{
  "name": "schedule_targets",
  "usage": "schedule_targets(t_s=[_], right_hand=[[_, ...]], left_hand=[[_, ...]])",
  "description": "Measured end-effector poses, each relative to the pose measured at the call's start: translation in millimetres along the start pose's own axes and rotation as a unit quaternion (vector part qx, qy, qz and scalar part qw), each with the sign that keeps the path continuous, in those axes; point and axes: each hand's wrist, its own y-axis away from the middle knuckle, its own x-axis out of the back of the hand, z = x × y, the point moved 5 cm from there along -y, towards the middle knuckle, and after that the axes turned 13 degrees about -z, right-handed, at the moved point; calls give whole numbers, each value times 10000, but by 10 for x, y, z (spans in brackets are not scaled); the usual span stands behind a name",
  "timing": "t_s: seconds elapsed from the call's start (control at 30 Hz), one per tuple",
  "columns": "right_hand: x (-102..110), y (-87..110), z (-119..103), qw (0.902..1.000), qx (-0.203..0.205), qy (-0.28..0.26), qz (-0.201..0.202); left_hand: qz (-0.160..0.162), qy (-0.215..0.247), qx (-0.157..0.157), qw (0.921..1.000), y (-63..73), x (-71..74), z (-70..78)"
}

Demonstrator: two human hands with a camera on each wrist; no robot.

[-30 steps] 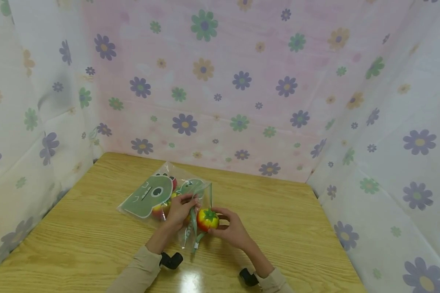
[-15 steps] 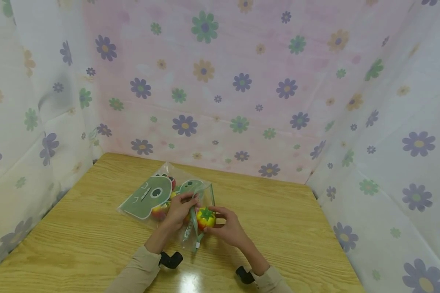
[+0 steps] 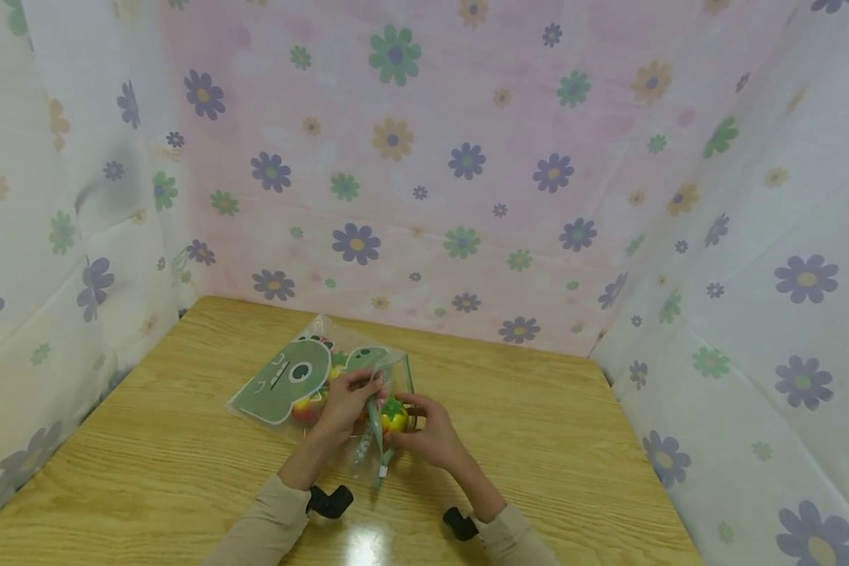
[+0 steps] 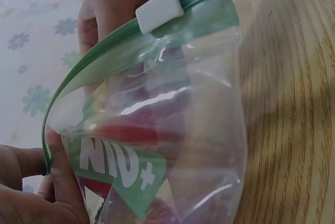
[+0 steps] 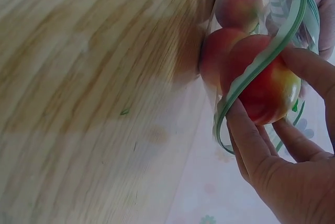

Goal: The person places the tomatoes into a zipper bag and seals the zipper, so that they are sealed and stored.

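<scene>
A clear zip bag [image 3: 276, 389] with green dinosaur print lies on the table, its mouth spread towards the right. My left hand [image 3: 343, 405] pinches the near edge of that mouth between thumb and fingers. In my right hand [image 3: 435, 432] is a glossy red-and-yellow toy tomato [image 3: 395, 419] with a green star-shaped top. The right wrist view shows this tomato partly behind the green zip rim [image 5: 261, 59], with fingers on both sides of it. Further inside are other round red toy fruits [image 5: 238, 7]. The white slider [image 4: 159, 10] sits at one end of the zip.
The wooden table [image 3: 538, 440] extends around the bag on all sides. Flower-patterned cloth [image 3: 424, 157] hangs behind it and along both sides. A black bracket [image 3: 330, 501] sits at the left wrist, another [image 3: 460, 523] at the right.
My right hand has moved slightly left with the toy tomato, bringing it further into the bag's mouth. The left hand has stayed at the bag's edge.
</scene>
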Motion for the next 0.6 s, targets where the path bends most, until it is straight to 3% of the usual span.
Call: schedule_targets(t_s=[0.27,0.6], right_hand=[[10,-8,18,9991,-105,-210,-354],[-15,-54,9,9990,-77,-128,-426]], left_hand=[[20,135,-28,9999,0,16,-11],[-32,260,37,9997,-6,32,6]])
